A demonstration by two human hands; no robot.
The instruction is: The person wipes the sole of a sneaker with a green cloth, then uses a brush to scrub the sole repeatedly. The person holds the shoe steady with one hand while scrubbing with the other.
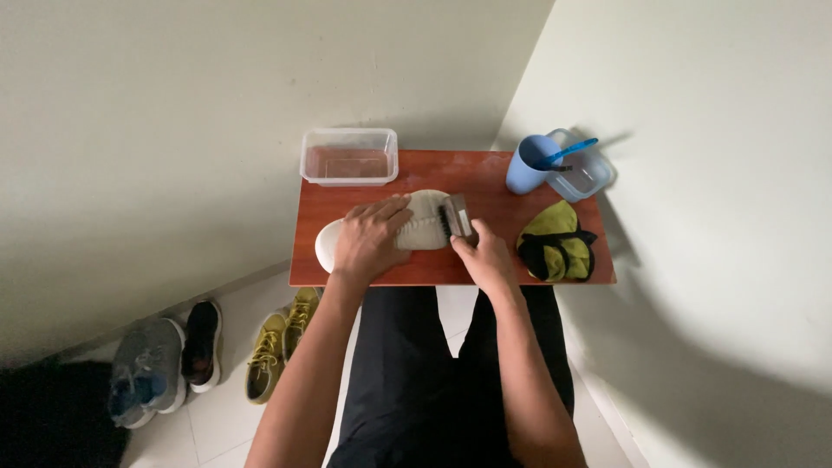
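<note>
A pale cream shoe (422,221) lies on its side across the middle of a small reddish wooden table (494,186). My left hand (371,238) presses down on the shoe, covering its middle and heel part. My right hand (482,254) grips a small brush (454,217) with dark bristles, held against the shoe's toe end.
A clear plastic tub (348,156) holding water stands at the table's back left. A blue cup (530,163) with a blue toothbrush and a small clear container (586,176) sit at the back right. A yellow-green and black cloth (557,243) lies right. Several shoes (204,344) rest on the floor, left.
</note>
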